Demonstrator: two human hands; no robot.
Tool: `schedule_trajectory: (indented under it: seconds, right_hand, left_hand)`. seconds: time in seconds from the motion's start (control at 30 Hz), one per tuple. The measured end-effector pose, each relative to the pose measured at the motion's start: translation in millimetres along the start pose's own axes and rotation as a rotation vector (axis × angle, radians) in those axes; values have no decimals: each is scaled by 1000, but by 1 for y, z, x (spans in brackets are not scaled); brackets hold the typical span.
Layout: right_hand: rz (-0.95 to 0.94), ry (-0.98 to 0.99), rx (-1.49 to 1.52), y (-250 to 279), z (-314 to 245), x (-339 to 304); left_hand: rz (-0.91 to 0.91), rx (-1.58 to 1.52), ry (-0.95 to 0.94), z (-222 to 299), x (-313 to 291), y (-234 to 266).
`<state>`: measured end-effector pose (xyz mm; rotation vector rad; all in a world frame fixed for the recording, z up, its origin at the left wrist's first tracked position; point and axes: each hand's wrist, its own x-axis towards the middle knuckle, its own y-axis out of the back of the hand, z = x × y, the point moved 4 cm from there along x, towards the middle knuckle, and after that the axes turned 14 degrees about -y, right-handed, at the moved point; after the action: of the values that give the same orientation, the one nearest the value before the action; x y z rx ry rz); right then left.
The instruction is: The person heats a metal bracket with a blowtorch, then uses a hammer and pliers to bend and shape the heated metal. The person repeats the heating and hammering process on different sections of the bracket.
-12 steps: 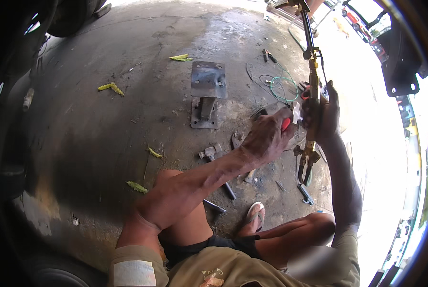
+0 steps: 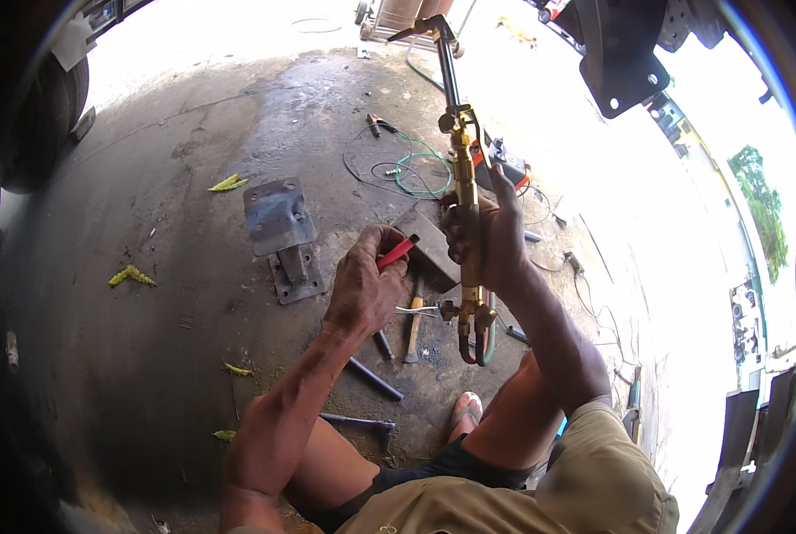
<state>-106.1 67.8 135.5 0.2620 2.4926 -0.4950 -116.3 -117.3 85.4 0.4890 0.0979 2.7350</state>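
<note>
My right hand (image 2: 490, 233) is wrapped round the brass body of a cutting torch (image 2: 466, 178). The torch stands nearly upright, its angled dark tip at the top and hoses looping from its lower fittings. My left hand (image 2: 365, 278), fingers closed, pinches a small red lighter (image 2: 398, 252) with a dark end, a little left of the torch and apart from it. Below and between the hands a grey steel block (image 2: 430, 249) lies on the ground, partly hidden by the torch. No flame shows at the tip.
A bent steel plate (image 2: 279, 214) and a steel bracket (image 2: 296, 273) lie on the concrete at left. Wooden-handled tool (image 2: 413, 331) and metal bars (image 2: 374, 379) lie near my feet. Green cable (image 2: 423, 169) coils beyond. A dark perforated bracket (image 2: 625, 76) hangs at upper right.
My left hand with the lighter has drawn back left, away from the torch. The torch has moved left in the picture, and the view has turned right.
</note>
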Motion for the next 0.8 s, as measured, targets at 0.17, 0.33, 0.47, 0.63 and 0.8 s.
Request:
schedule_trajectory:
  seconds: [0.17,0.33,0.47,0.63,0.8]
  right_hand:
    - [-215,-32,141,1,8,9]
    - [-388,-99,274,12,7,16]
    - [-464,-68,283,26,3,15]
    - [-356,-57,348,44,-2,12]
    - [-286,-66,381,56,-2,15]
  left_hand:
    - [-44,66,34,-3,-5,-17]
    - [-41,16,-83,-2,-23,-51]
    - [-75,-310,76,4,-44,-82]
    - [-183,-131,-164,15,-47,-92]
    - [-128,-12,-432,9,-43,-100]
